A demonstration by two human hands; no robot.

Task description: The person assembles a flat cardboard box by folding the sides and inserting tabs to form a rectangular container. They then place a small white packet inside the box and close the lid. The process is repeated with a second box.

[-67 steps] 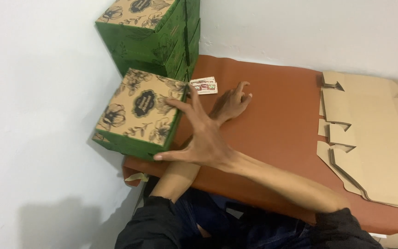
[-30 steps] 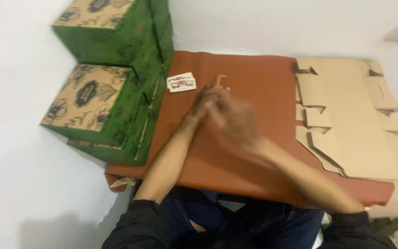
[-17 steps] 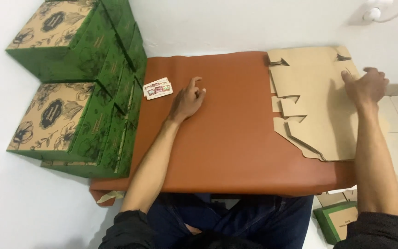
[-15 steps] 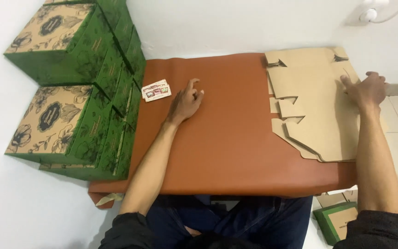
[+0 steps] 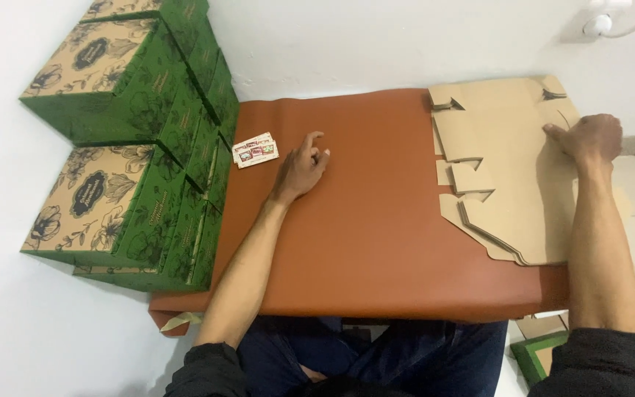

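My left hand rests on the brown table surface, fingers loosely curled, holding nothing, just right of a small stack of printed cards. My right hand lies flat on the top sheet of a stack of flat, die-cut cardboard box blanks at the table's right side, fingers pressing near the far right edge. Whether it grips a sheet cannot be told.
Assembled green boxes with tan floral lids are stacked in two levels on the floor left of the table, more behind. A white wall runs along the back. Another green box sits on the floor at lower right.
My right hand left the spot beside my left hand, swung right and settled on the cardboard stack. The view shifted right. My left hand stayed near the cards.
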